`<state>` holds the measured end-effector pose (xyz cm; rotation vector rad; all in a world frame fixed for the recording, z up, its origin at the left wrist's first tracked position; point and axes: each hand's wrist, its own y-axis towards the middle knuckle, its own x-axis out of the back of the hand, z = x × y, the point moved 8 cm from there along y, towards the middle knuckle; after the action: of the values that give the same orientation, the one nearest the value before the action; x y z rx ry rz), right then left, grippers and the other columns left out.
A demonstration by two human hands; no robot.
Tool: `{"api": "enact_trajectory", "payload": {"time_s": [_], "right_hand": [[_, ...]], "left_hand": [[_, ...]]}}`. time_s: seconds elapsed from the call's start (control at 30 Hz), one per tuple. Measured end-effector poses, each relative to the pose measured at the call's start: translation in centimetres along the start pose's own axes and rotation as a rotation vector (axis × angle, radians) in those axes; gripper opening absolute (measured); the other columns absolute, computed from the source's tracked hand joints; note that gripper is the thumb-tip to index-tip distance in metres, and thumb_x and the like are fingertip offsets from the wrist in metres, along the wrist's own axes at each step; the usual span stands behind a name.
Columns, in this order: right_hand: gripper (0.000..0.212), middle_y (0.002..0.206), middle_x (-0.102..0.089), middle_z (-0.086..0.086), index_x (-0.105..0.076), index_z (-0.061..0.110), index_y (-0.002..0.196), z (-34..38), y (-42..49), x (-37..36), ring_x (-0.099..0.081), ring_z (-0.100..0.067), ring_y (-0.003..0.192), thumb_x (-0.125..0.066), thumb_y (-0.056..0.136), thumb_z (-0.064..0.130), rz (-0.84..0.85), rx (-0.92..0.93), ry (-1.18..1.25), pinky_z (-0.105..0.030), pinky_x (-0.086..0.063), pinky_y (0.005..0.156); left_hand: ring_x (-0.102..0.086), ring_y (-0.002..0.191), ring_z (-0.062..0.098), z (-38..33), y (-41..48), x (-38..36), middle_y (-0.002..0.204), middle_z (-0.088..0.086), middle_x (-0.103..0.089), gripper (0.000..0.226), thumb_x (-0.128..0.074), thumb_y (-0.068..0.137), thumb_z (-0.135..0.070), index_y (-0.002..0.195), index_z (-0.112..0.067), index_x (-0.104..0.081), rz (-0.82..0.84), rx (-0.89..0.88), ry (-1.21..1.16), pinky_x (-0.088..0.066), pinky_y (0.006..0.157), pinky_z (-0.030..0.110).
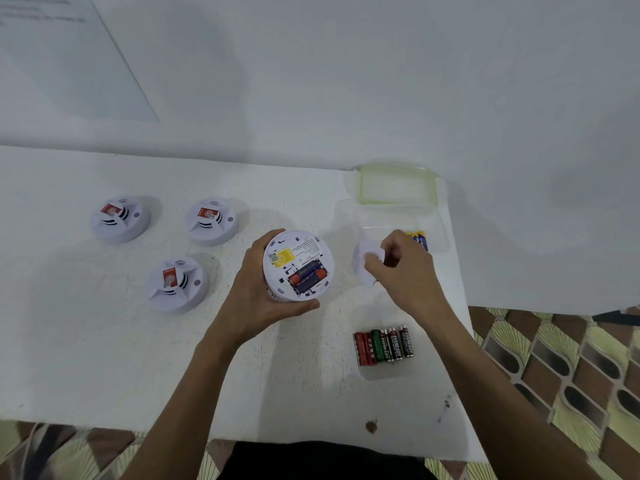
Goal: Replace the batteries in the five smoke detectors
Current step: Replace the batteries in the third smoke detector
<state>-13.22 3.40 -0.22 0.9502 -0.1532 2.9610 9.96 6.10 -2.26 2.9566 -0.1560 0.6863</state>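
One wide-angle head-worn camera looks forward and steeply down, close over the table [86,341], with the wall [346,81] at 12 o'clock.

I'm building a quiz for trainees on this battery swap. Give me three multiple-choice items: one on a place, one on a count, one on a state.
1. Where does the row of red, green and black cylindrical batteries lie? A. On the white table, nearer the person than the right hand. B. In a lid. C. On a detector.
2. How many white round smoke detectors lie untouched on the table? A. Two. B. Three. C. Five.
3. The battery bay of the upturned white detector in the left hand is: A. Shut. B. Open, empty. C. Open, batteries inside.
Answers: A, the row rests on bare tabletop; B, three sit face-up with red labels; C, orange-and-purple cells show, while the right hand holds a white plastic piece.
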Motion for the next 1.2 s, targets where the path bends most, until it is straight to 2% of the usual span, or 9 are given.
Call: {"api": "enact_trajectory", "payload": {"time_s": [0.17,0.27,0.4,0.57,0.7,0.93,1.0,1.13,1.2], "right_hand": [[0.023,0.088,-0.057,-0.028,-0.046,0.001,0.081,2.7,-0.9,0.0,-0.06,-0.033,0.08,-0.062,0.091,0.013,0.02,0.114,0.347,-0.028,-0.057,0.055],[0.021,0.093,-0.059,-0.017,-0.046,0.004,0.082,4.7,-2.0,0.1,-0.063,-0.031,0.095,-0.06,0.095,0.013,0.007,0.212,0.436,-0.043,-0.061,0.066],[0.019,0.123,-0.06,0.006,-0.046,0.016,0.081,6.3,-3.4,-1.3,-0.058,-0.007,0.118,-0.057,0.095,0.01,0.094,0.36,0.34,-0.028,-0.055,0.085],[0.021,0.134,-0.055,0.003,-0.045,0.022,0.085,7.4,-4.8,-3.0,-0.051,-0.01,0.124,-0.063,0.086,0.01,0.122,0.597,0.042,-0.032,-0.052,0.084],[0.021,0.142,-0.052,0.0,-0.06,0.01,0.092,7.9,-5.7,-3.8,-0.041,-0.015,0.136,-0.073,0.084,0.023,0.115,0.71,-0.065,-0.026,-0.04,0.106],[0.026,0.137,-0.057,0.004,-0.067,0.014,0.105,8.7,-5.9,-4.6,-0.046,-0.022,0.126,-0.07,0.084,0.028,0.035,0.722,-0.135,-0.03,-0.042,0.102],[0.024,0.135,-0.058,0.003,-0.068,0.013,0.104,9.1,-6.1,-4.8,-0.048,-0.022,0.12,-0.069,0.085,0.028,0.011,0.727,-0.149,-0.029,-0.043,0.098],[0.02,0.134,-0.058,0.0,-0.07,0.014,0.099,9.8,-6.5,-5.4,-0.051,-0.023,0.111,-0.069,0.086,0.03,-0.004,0.717,-0.162,-0.032,-0.046,0.09],[0.02,0.134,-0.057,-0.001,-0.07,0.016,0.097,10.0,-6.6,-5.7,-0.05,-0.021,0.113,-0.066,0.087,0.033,-0.006,0.681,-0.149,-0.032,-0.047,0.089]], "left_hand": [[-0.043,0.127,0.005,-0.5,0.1,0.2,0.139,-0.014,-0.041,0.103,-0.079,0.051,-0.064,0.136,-0.041,-0.026,-0.002,-0.023,0.003,-0.039,0.102,0.02],[-0.043,0.126,0.002,-0.7,0.1,0.3,0.139,-0.016,-0.041,0.1,-0.079,0.052,-0.06,0.135,-0.042,-0.026,0.0,-0.035,0.004,-0.037,0.101,0.013],[-0.042,0.126,0.0,-1.0,0.0,0.3,0.138,-0.019,-0.038,0.099,-0.076,0.054,-0.065,0.135,-0.042,-0.025,0.011,-0.068,0.004,-0.035,0.101,0.009],[-0.038,0.124,-0.009,-2.2,-0.1,-0.2,0.133,-0.037,-0.033,0.091,-0.065,0.061,-0.077,0.134,-0.041,-0.026,0.026,-0.151,0.018,-0.031,0.102,0.007],[-0.034,0.126,-0.013,-2.6,-0.2,-0.3,0.133,-0.044,-0.03,0.083,-0.058,0.062,-0.082,0.133,-0.058,-0.022,0.056,-0.128,-0.031,-0.028,0.106,0.011],[-0.028,0.112,-0.034,-2.6,-0.3,-0.2,0.114,-0.066,-0.023,0.087,-0.048,0.05,-0.095,0.126,-0.062,-0.023,0.176,-0.038,-0.115,-0.02,0.105,0.007],[-0.027,0.118,-0.03,-3.8,-0.6,0.2,0.122,-0.061,-0.024,0.071,-0.05,0.06,-0.088,0.123,-0.075,-0.019,0.184,-0.056,-0.089,-0.023,0.102,0.002],[-0.032,0.124,-0.019,-3.6,-0.8,1.2,0.13,-0.052,-0.028,0.073,-0.058,0.065,-0.08,0.128,-0.066,-0.024,0.134,-0.091,-0.068,-0.027,0.103,0.007],[-0.033,0.122,-0.02,-3.3,-0.9,1.3,0.127,-0.054,-0.029,0.071,-0.056,0.062,-0.084,0.123,-0.073,-0.023,0.15,-0.079,-0.082,-0.027,0.103,0.006]]}}
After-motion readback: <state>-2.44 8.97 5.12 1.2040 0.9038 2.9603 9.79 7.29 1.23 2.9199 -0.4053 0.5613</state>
